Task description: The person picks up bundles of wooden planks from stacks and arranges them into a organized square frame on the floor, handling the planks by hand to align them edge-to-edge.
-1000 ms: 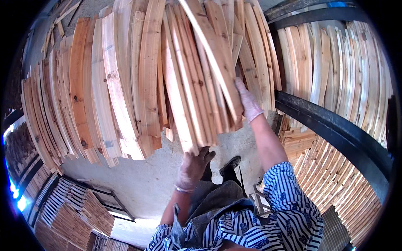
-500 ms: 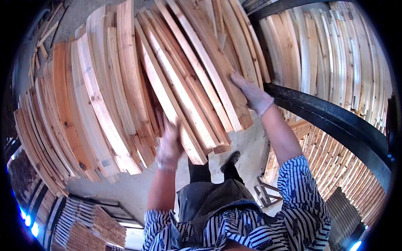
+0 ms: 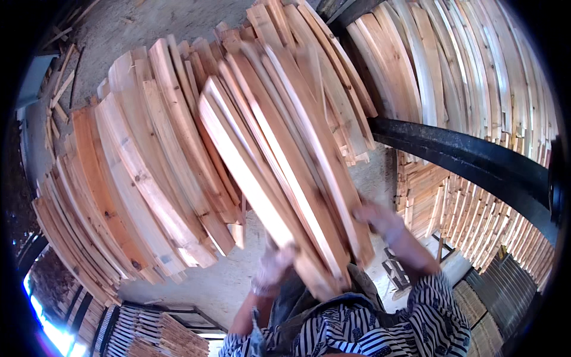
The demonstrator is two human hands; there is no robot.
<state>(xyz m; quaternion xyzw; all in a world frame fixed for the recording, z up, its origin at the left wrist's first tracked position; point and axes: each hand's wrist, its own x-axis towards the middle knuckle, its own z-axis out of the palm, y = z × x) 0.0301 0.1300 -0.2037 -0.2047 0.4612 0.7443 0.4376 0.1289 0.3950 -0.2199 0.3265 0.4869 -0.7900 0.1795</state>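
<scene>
A bundle of several long wooden boards (image 3: 270, 160) lies between my two gloved hands, its near ends close to my body. My left hand (image 3: 275, 266) presses against the left side of the bundle near its lower end, fingers partly hidden by the wood. On the opposite side, my right hand (image 3: 380, 220) clasps the outermost board, slightly smeared by motion. The boards' far ends still overlap a wide pile of similar boards (image 3: 137, 172) that fans out to the left and behind them.
A black metal beam (image 3: 464, 154) crosses on the right, with stacked boards (image 3: 452, 65) beyond it. More wood stacks (image 3: 470, 208) stand lower right, and another stack (image 3: 148, 333) lower left. Scrap sticks (image 3: 62, 95) lie on the concrete floor (image 3: 143, 30) at the far left.
The bundle has come toward my body, sliding off the pile's near edge, with both hands moving along at its sides. The view has shifted too.
</scene>
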